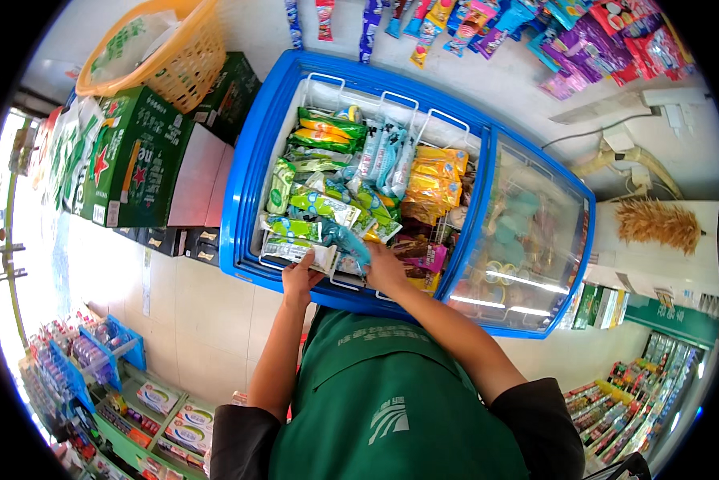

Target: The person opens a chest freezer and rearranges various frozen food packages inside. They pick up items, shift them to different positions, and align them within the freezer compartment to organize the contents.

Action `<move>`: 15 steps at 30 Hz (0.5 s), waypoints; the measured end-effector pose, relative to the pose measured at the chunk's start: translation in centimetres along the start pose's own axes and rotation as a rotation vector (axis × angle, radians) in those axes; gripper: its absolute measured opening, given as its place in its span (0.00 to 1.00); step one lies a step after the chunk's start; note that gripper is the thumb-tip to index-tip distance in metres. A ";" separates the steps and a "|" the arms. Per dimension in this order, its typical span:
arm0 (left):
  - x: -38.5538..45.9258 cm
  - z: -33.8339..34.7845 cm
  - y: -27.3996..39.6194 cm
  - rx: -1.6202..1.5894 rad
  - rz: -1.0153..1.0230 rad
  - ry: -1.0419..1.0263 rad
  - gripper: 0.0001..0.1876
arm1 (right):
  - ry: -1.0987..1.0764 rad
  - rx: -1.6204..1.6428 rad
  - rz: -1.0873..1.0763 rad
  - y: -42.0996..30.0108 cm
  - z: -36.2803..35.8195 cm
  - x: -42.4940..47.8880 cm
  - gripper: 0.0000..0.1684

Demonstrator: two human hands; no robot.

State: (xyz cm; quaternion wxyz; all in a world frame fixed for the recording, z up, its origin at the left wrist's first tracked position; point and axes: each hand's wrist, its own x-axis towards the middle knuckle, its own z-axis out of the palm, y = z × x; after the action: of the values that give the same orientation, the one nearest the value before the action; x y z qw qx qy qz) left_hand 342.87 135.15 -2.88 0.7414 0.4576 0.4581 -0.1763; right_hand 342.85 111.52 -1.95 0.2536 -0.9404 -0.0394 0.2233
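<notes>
A blue chest freezer (237, 198) stands before me, its left part uncovered, with packed ice creams inside. My left hand (300, 278), at the near left rim, grips the end of a white-and-green ice cream packet (289, 248). Inside the near edge, my right hand (384, 267) is on a light-blue packet (346, 238); its fingers are partly hidden. Green packets (323, 204) lie beyond my hands, pale-blue packets (383, 157) farther back, yellow packets (434, 180) to the right. Pink and brown packets (422, 254) lie beside my right hand.
A sliding glass lid (524, 240) covers the freezer's right part. White wire dividers (400, 99) stand inside. Green cartons (137, 159) and an orange plastic basket (182, 75) are stacked at the left. Snack packets (581, 48) hang on the wall behind. A feather duster (656, 225) lies at the right.
</notes>
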 end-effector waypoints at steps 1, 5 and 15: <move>0.1 0.2 0.1 -0.016 0.006 -0.001 0.21 | -0.002 -0.053 0.027 -0.4 0.9 0.3 0.40; 1.0 -1.5 0.0 -0.067 -0.032 -0.035 0.19 | 0.003 -0.215 0.045 -1.6 2.1 1.2 0.46; 0.1 -3.6 1.3 -0.151 -0.073 -0.153 0.21 | 0.077 -0.100 0.028 -1.0 1.8 0.3 0.39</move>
State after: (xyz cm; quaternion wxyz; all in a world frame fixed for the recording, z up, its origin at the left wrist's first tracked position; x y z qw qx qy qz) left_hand 341.91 138.79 -2.86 0.7996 0.3687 0.4285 -0.2027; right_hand 342.39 113.25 -3.00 0.2044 -0.9602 -0.0277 0.1884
